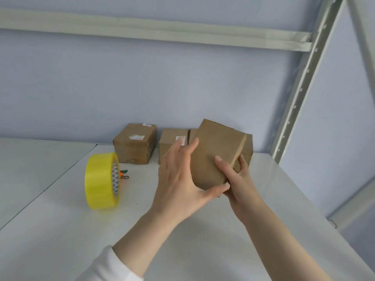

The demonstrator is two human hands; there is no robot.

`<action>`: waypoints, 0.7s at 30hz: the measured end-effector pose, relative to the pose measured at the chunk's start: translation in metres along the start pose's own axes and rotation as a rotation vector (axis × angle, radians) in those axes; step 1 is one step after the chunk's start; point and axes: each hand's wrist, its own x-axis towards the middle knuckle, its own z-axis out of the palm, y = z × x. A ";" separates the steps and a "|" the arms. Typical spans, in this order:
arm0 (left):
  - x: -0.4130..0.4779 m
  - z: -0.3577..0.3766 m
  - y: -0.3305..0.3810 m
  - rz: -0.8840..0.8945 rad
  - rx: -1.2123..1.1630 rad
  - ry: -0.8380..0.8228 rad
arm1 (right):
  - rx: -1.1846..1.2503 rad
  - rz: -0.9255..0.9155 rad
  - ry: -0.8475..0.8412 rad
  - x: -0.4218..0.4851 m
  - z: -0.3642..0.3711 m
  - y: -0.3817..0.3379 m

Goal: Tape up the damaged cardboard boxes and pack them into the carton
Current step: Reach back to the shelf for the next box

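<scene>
A yellow tape roll [102,182] stands on its edge on the white bench [60,230]. Just behind the roll lies a small orange and green trinket [123,173] with a black loop. Beyond the roll, against the pale blue wall, sits the left box [134,145]. Further right of the roll is the middle box [172,142], partly hidden by the left hand [178,179]. Further right again, a rear box [248,147] shows only as a sliver behind the carried one. Far right of the roll a perforated grey shelf post [300,92] rises, and a grey beam [142,31] runs across high above the roll.

The held box [215,151] is up off the bench, right of the roll and in front of the middle and rear boxes, tilted with its top leaning right. It is plain brown cardboard, slim, and its lower right corner looks torn and ragged. The left hand, in a white sleeve [105,266], lays straight fingers along the box's left side with the thumb stretched under its bottom edge. The right hand [239,179] grasps the box, thumb on the front face and fingers curled round behind it.

The left and middle boxes each carry a small white label with red marks, too blurred to read. The roll's inner core shows a black triangular print.
</scene>
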 end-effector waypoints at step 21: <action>0.013 0.011 -0.007 -0.356 -0.948 -0.056 | -0.387 -0.273 0.021 -0.015 -0.006 0.003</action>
